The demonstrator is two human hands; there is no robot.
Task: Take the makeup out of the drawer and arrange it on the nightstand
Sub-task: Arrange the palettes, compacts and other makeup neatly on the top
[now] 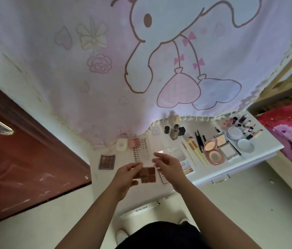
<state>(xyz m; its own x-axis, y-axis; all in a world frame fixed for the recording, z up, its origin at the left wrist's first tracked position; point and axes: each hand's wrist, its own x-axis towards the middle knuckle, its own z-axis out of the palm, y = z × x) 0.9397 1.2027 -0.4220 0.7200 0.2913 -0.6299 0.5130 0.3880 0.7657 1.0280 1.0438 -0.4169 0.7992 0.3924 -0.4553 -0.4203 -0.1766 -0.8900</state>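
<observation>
your left hand (125,177) pinches the palette (147,174) by its left end, over the front edge of the nightstand (267,142). your right hand (170,166), fingers loose and empty, hovers just right of it, nearest its free end.

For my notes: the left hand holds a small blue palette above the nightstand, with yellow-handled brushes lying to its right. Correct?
Not quite. In the head view the small palette in the left hand is reddish brown, not blue. It is held above the nightstand, and the yellow-handled brushes do lie to its right.
</observation>
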